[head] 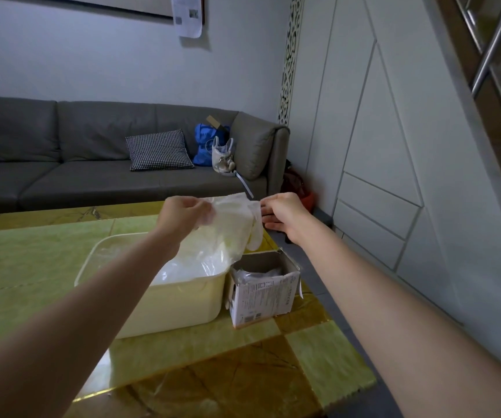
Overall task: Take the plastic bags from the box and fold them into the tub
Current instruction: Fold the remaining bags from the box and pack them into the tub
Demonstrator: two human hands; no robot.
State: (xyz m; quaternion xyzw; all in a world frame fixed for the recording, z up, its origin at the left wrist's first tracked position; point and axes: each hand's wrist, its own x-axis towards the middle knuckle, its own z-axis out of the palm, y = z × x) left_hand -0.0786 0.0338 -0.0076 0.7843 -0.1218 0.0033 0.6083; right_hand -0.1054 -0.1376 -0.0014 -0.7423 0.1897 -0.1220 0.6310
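Observation:
A translucent white plastic bag [231, 227] hangs stretched in the air between my two hands, above the far right corner of the tub. My left hand [183, 215] grips its left top edge. My right hand [282, 212] pinches its right top edge, with a bag handle dangling below. The cream plastic tub [180, 300] stands on the table and holds more white plastic inside. To the right of the tub stands a small open cardboard box [264, 294] with clear bags showing in its top.
The table [243, 357] has a yellow-green and gold patterned top; its right edge runs just past the box. A grey sofa [92, 164] with a checked cushion and bags stands beyond. White cabinet panels [379, 176] line the right side.

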